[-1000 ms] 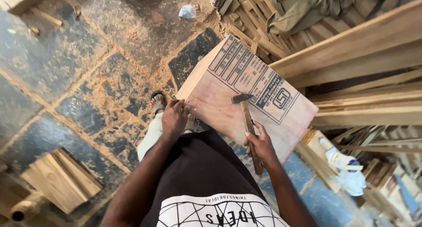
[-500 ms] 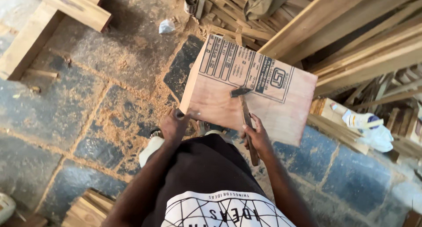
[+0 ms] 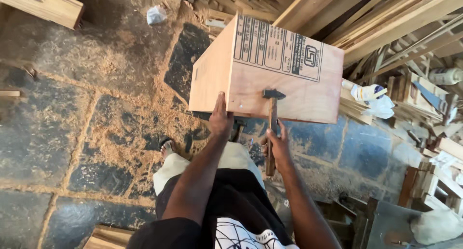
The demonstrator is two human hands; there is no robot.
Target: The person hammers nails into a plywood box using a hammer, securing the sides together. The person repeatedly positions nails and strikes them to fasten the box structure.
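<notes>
Holding: left hand (image 3: 221,119) lies flat on the near corner of one plywood box (image 3: 270,70), raised above the stone floor (image 3: 58,128).
Right hand: right hand (image 3: 277,147) is clenched around one hammer (image 3: 272,128), its head resting on the box's top panel.
Risk: box may tip, steadied by one palm only.

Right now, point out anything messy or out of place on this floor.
Sawdust lies spread over the stone floor, thickest left of the plywood box. A crumpled white scrap sits in it. Offcuts are heaped untidily at right.
</notes>
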